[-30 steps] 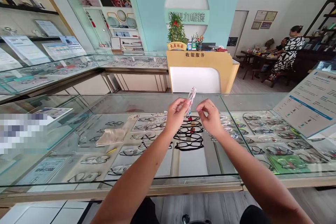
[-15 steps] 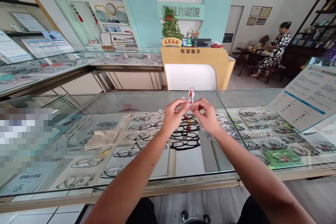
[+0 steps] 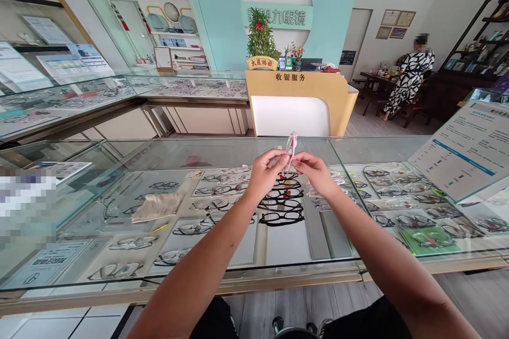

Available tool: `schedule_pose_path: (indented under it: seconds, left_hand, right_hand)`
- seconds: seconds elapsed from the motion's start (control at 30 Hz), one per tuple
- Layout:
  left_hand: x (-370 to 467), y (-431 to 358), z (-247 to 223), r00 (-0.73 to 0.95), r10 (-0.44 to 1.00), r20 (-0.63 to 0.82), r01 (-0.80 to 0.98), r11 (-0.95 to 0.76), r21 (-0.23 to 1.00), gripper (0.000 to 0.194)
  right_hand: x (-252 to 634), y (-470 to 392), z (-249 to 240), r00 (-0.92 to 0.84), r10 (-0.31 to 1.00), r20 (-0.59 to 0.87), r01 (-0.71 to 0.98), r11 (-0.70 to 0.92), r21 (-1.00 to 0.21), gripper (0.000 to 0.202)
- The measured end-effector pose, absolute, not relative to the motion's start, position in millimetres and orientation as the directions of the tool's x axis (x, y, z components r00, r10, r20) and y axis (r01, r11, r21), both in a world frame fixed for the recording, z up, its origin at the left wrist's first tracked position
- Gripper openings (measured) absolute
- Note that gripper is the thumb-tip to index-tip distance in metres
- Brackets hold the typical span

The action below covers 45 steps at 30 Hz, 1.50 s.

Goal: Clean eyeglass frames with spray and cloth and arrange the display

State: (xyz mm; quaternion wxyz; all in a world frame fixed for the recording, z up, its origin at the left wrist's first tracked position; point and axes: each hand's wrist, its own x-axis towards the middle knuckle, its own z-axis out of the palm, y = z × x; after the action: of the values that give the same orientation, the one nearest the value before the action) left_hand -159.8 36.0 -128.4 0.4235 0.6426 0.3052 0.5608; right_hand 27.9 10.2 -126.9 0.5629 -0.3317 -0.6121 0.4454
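Note:
A pair of clear-framed eyeglasses (image 3: pixel 292 143) with a bit of red on it is held up over the glass display counter (image 3: pixel 238 271). My left hand (image 3: pixel 267 168) pinches it from the left, thumb and fingers closed. From the right, my right hand (image 3: pixel 314 168) grips it too, its fingertips close to those of the left. Part of the glasses is hidden behind my fingers. Below my hands, a column of black-framed glasses (image 3: pixel 281 217) lies in the counter.
More eyeglasses (image 3: pixel 415 221) lie in rows on both sides. A beige cloth (image 3: pixel 157 207) rests at the left, a tilted printed sign (image 3: pixel 463 151) at the right. Beyond are a cashier desk (image 3: pixel 294 85) and a person in patterned clothes (image 3: pixel 411 77) near a table.
The eyeglasses have turned slightly between my fingers, and my right fingers have straightened a little. In the background, the person has moved left and turned away. The view has shifted slightly.

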Motion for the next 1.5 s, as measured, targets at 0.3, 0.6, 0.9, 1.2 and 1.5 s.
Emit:
schedule_pose_path:
  seconds: [0.3,0.6,0.9,1.2,1.5]
  left_hand:
    - [-161,37,-130,0.259,0.897,0.358,-0.145,-0.330,0.933,0.060]
    - [-160,42,-134,0.183,0.885,0.428,-0.113,-0.413,0.904,0.060]
    - [-167,51,-135,0.130,0.863,0.489,0.066,-0.499,0.864,0.050]
    - [-152,41,-140,0.041,0.928,0.370,-0.155,-0.360,0.920,0.062]
    - [-151,35,-135,0.066,0.899,0.433,-0.127,-0.423,0.897,0.059]
  right_hand:
    - [36,17,-130,-0.261,0.910,0.323,-0.165,0.288,-0.943,0.050]
    - [32,21,-130,-0.129,0.908,0.398,-0.136,0.381,-0.915,0.062]
    - [62,21,-122,0.424,0.644,0.637,0.419,0.484,-0.768,0.026]
    - [37,3,-131,0.129,0.218,0.967,0.863,0.455,-0.217,0.018]
    - [33,4,-134,-0.021,0.451,0.893,0.808,0.534,-0.250,0.048]
